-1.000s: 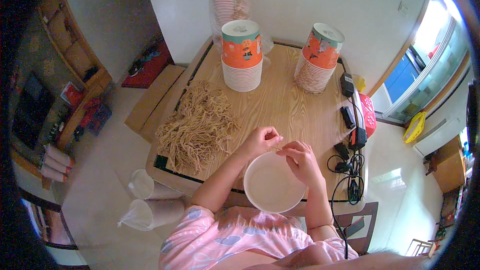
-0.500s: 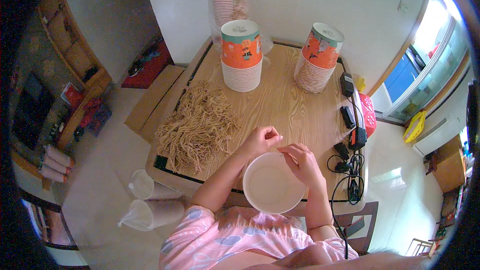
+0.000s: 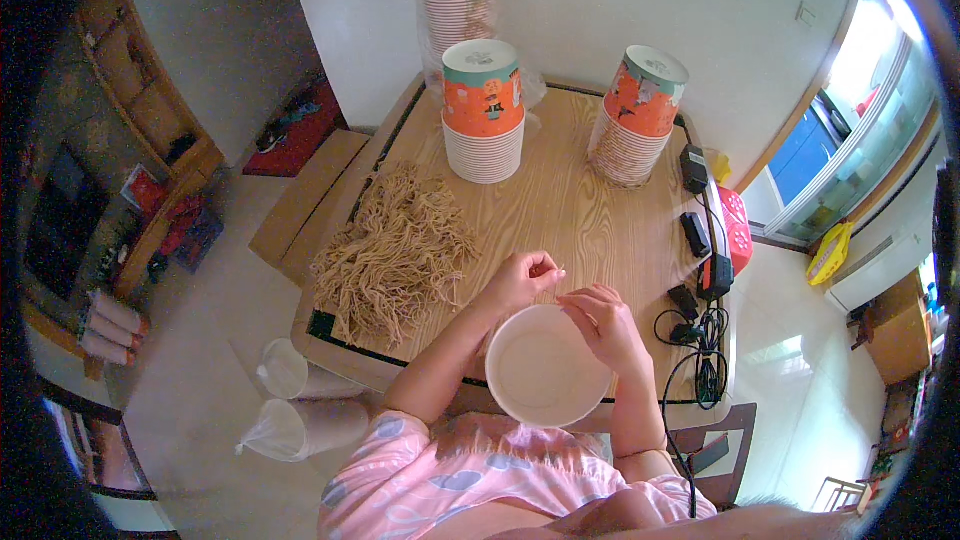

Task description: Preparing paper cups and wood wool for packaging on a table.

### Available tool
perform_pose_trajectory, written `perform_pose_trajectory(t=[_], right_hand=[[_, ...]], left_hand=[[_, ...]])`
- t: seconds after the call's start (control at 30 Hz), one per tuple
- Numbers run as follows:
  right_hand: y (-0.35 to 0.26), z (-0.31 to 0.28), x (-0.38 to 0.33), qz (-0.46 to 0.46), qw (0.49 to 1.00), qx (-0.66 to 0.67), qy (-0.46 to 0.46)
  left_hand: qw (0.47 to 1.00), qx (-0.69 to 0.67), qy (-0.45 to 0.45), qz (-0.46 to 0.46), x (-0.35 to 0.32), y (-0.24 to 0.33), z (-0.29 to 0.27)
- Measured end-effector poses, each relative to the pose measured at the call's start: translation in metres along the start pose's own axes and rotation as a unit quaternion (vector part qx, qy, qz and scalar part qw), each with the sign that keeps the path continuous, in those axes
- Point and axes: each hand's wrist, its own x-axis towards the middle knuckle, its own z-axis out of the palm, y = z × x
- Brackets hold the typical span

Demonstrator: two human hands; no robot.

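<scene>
A white paper bucket (image 3: 545,375) stands mouth-up at the near edge of the table, in front of my body. My left hand (image 3: 518,280) is closed beyond its far rim, pinching a thin tan cord (image 3: 549,297) between thumb and fingers. My right hand (image 3: 604,328) lies over the right far rim, with its fingertips pinched together on the same cord. The cord spans the small gap between the hands; its ends are too fine to make out. To the left lies a loose heap of tan twisted cords (image 3: 395,255).
Upside-down stacks of orange-and-green paper buckets stand at the back middle (image 3: 483,115) and back right (image 3: 645,105). Behind them rises a bagged stack of cups (image 3: 458,0). Black adapters and coiled cables (image 3: 710,360) line the right edge. Bagged white stacks (image 3: 310,428) lie lower left.
My right fingertips have shifted slightly at the rim. My left hand and the bucket stay almost in place.
</scene>
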Motion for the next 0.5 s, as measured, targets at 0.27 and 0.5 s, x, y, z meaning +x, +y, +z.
perform_pose_trajectory(t=[0.27,0.5], right_hand=[[0.0,0.006,0.001,0.025,0.994,-0.093,0.054],[0.014,0.011,0.004,0.125,0.991,-0.009,0.037]], left_hand=[[0.999,0.008,-0.036,-0.021,-0.001,-0.001,0.0],[0.996,-0.06,-0.057,-0.018,-0.002,0.009,0.005]])
